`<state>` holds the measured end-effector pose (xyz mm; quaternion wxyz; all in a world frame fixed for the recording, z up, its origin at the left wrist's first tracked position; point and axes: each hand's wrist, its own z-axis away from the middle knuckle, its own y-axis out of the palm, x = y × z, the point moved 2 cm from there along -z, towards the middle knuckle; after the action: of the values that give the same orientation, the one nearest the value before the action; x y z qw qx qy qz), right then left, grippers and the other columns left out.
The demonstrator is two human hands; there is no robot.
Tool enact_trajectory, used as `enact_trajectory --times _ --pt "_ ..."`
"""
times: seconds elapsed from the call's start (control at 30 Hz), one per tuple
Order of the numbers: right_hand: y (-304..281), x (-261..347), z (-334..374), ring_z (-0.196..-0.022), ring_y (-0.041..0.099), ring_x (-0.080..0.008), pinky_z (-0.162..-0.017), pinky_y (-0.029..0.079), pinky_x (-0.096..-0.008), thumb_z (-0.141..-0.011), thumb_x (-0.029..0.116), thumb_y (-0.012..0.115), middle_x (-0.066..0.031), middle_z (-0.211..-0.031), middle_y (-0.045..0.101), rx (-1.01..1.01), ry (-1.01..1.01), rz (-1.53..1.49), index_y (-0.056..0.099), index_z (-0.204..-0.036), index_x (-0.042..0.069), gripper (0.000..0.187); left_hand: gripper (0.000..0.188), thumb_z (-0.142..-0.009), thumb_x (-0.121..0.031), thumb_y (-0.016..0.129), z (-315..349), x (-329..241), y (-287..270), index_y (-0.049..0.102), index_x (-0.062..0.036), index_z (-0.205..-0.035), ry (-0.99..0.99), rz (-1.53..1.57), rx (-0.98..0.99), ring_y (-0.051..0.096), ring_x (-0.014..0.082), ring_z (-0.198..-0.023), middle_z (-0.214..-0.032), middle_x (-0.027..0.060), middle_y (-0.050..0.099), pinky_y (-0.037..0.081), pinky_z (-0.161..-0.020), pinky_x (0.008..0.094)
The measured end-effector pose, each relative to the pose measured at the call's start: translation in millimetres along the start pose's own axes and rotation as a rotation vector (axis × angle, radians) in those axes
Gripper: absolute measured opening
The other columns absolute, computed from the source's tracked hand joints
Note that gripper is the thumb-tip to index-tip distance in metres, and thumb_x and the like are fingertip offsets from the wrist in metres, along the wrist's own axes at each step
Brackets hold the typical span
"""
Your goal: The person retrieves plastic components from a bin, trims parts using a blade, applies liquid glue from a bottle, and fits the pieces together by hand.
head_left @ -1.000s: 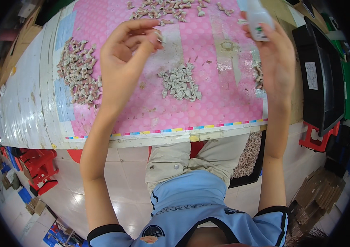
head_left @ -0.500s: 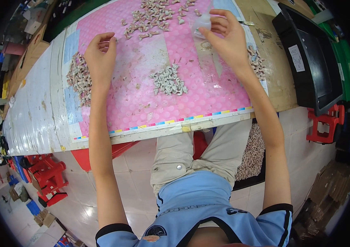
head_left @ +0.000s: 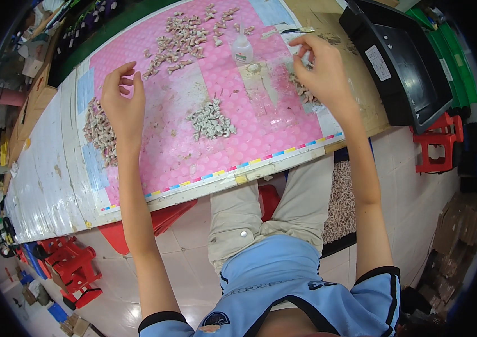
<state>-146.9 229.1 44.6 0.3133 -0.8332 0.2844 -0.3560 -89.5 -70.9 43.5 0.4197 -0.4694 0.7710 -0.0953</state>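
A small translucent squeeze bottle [head_left: 242, 50] with a thin nozzle stands upright on the pink sheet [head_left: 272, 126]. To its right, my right hand [head_left: 325, 70] hovers with fingers bent and thumb apart, nothing visible in it. Partly behind that hand lies a small heap of brownish pieces [head_left: 304, 91]. My left hand [head_left: 123, 104] is loosely curled, thumb and fingers apart, beside a pile of pinkish-brown small pieces [head_left: 98, 135] at the left. Between the hands sits a cluster of grey-white small pieces [head_left: 212, 120]. More pinkish-brown pieces [head_left: 179, 39] are spread at the far side.
A thin dark-handled tool [head_left: 299, 30] lies at the far right of the sheet. Beyond the table's right side is a black tray [head_left: 356, 42]. Red stools [head_left: 437, 147] stand on the floor on both sides. Below the table at right is a container of small pieces [head_left: 340, 205].
The bottle, held in my right hand before, now stands on the sheet, let go. My right hand has drawn away to its right. My view has shifted slightly; the left hand is lower and further left.
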Motion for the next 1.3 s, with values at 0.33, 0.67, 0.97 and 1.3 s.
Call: enact_trajectory --times 0.33,0.67,0.97,1.3 --pt "2.8 -6.9 11.9 -0.046 0.049 -0.0213 -0.045 0.036 -0.0313 -0.066 0.009 0.058 -0.011 -0.05 0.048 0.258 0.154 0.107 0.053 -0.07 -0.002 0.012 0.015 -0.068 0.001 0.051 24.0 -38.1 20.3 0.057 -0.0006 -0.081 0.228 0.309 0.681 0.048 0.0212 -0.075 -0.075 0.0084 0.05 0.041 -0.063 0.0293" --pt "4.6 0.7 8.5 -0.052 0.052 -0.0263 -0.05 0.04 -0.0322 -0.062 0.005 0.056 -0.0144 -0.054 0.051 0.282 0.208 0.265 0.051 -0.063 -0.003 0.009 0.011 -0.067 -0.004 0.055 38.0 -37.0 28.0 0.056 0.0005 -0.078 0.147 0.327 0.661 0.049 0.0231 -0.073 -0.073 0.0095 0.05 0.041 -0.066 0.0303" --pt "-2.5 30.7 9.0 -0.059 0.051 -0.0258 -0.055 0.041 -0.0332 -0.061 0.005 0.057 -0.0141 -0.063 0.052 0.22 0.14 0.108 0.053 -0.064 -0.001 0.009 0.012 -0.064 -0.003 0.057 38.9 -34.5 23.5 0.053 0.0019 -0.074 0.071 0.313 0.632 0.05 0.0256 -0.074 -0.074 0.0117 0.051 0.04 -0.067 0.0324" --pt "32.3 99.3 -22.9 -0.064 0.058 -0.0184 -0.058 0.045 -0.0263 -0.066 0.004 0.055 -0.0107 -0.067 0.058 0.518 -0.15 -0.673 0.055 -0.073 -0.003 0.01 0.014 -0.07 -0.002 0.056 32.5 -27.3 24.6 0.054 0.0022 -0.083 -0.19 0.632 0.557 0.049 0.0094 -0.066 -0.074 0.006 0.055 0.041 -0.058 0.0219"
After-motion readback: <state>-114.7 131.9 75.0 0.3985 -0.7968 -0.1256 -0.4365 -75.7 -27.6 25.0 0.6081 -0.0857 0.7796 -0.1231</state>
